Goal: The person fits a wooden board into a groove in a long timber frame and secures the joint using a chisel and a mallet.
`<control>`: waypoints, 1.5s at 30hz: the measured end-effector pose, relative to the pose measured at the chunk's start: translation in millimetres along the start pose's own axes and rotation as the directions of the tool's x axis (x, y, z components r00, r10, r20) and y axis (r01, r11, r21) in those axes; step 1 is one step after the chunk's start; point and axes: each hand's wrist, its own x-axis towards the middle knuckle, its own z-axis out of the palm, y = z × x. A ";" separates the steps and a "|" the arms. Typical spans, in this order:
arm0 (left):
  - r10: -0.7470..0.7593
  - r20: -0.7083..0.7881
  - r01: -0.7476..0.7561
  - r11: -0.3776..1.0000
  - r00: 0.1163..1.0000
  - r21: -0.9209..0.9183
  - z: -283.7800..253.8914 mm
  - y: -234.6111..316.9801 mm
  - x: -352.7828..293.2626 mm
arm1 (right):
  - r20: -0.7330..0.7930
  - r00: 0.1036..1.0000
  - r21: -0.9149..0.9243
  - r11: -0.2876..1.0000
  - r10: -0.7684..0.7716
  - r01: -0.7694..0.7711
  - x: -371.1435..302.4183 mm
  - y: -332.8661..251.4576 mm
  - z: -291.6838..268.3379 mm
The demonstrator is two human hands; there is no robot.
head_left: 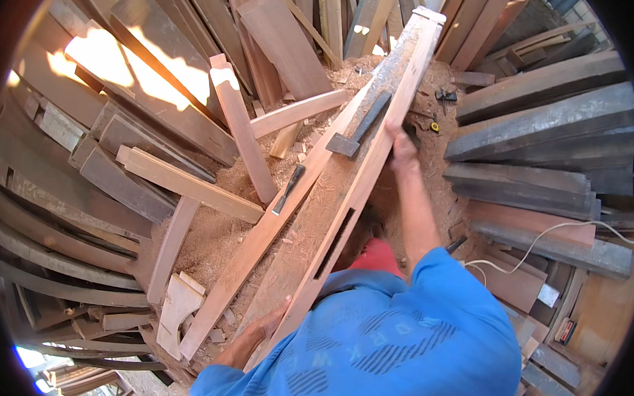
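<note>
A long, light-brown wooden beam lies slantwise along the near side of the work plank, with dark rectangular slots cut in its face. My left hand grips its near end, fingers partly hidden. Farther up, my right hand, slightly blurred, is closed around the beam's edge. On the plank, close to my right hand, rests a hammer with a dark handle and blocky head. A chisel with a black handle lies across a second wooden beam to the left.
Wood shavings cover the ground around the plank. Several cut wooden pieces lie at the left. Dark boards are stacked on the right, with a white cable over them. A yellow-black tape measure lies beyond my right hand.
</note>
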 end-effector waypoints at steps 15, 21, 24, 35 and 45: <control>0.072 -0.026 -0.073 0.995 0.997 -0.060 29.3 3.8 11.5 | 0.051 0.995 -0.167 0.981 -0.087 0.095 1.9 -16.1 19.0; -0.016 0.132 0.013 1.000 0.991 0.023 -1.6 -11.4 36.4 | 0.027 0.997 -0.091 0.993 0.075 -0.072 16.8 20.1 -2.6; 0.006 0.069 -0.006 1.000 0.998 -0.003 7.0 4.4 10.3 | 0.042 0.993 -0.097 0.990 0.106 -0.102 18.6 17.6 7.5; 0.058 -0.018 -0.059 0.992 0.998 -0.114 14.6 -26.3 13.8 | -0.079 0.994 -0.106 0.991 0.075 -0.083 -11.2 51.0 -23.1; 0.527 -0.370 0.005 0.570 0.765 0.822 -21.0 27.0 -47.2 | -0.282 0.927 0.113 0.968 0.247 -0.223 -7.1 150.5 -45.0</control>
